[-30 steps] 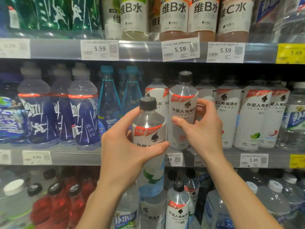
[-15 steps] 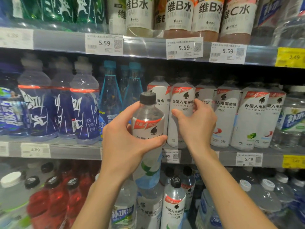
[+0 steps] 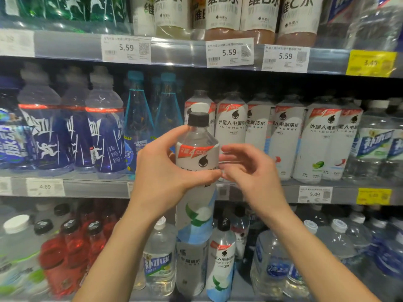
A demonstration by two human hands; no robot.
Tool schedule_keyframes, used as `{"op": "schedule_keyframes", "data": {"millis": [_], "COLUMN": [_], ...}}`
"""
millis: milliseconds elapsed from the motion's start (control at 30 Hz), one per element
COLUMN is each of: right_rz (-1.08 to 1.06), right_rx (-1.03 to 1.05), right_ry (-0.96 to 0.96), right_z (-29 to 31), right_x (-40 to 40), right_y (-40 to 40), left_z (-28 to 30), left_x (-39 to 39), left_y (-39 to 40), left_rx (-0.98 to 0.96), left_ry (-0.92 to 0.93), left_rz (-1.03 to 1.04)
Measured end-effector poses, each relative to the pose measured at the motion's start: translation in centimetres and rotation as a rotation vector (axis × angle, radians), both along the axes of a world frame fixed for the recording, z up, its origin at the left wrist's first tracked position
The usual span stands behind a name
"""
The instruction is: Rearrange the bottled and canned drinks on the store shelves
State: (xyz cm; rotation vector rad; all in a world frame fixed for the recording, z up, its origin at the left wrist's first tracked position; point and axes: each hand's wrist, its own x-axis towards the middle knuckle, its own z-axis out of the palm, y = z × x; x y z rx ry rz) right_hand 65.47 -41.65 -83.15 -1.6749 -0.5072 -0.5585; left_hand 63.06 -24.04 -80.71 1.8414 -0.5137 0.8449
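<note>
White-label bottle [image 3: 197, 162]: upright in front of the middle shelf, black cap on top, its lower half hanging below the shelf lip.
Left hand [image 3: 168, 177]: wrapped around the bottle's upper label, thumb across the front, fingers curled behind.
Right hand [image 3: 250, 173]: just right of the held bottle, fingers loosely bent and blurred, holding nothing; fingertips near the left thumb, contact cannot be told.
Middle shelf edge [image 3: 96, 187]: grey rail with price tags runs behind both wrists, level with the left palm.
Row behind the hands: white-label bottles [image 3: 287, 136] stand shoulder to shoulder along the shelf front, from behind the held bottle out to the right.
Open room: dark headroom shows between those caps and the upper shelf rail [image 3: 178, 51]; a gap at the shelf front behind the held bottle cannot be made out.
Left of the left hand: two slim teal bottles [image 3: 139, 118], then a row of blue sports bottles [image 3: 104, 138].
Below the forearms: red bottles [image 3: 69, 247] at lower left, clear water bottles [image 3: 160, 258] and another white-label bottle between the arms.
Far right of the right hand: yellow price tag [image 3: 374, 196] on the rail.
</note>
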Motion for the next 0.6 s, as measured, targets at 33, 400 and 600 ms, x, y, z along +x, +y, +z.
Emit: {"op": "schedule_keyframes", "data": {"millis": [33, 400, 600], "right_rz": [0.171, 0.115, 0.033], "right_rx": [0.008, -0.346, -0.464], "right_ry": [0.086, 0.074, 0.055], "right_z": [0.5, 1.9, 0.6], "right_x": [-0.5, -2.7, -2.0], "right_y": [-0.4, -5.0, -7.7], "left_z": [0.0, -2.6, -2.8], "left_x": [-0.1, -1.1, 0.2], "left_y": [-0.2, -4.6, -4.4], "left_rx": [0.005, 0.173, 0.471], "left_ry": [0.01, 0.142, 0.314], "left_rz": [0.007, -0.172, -0.112]}}
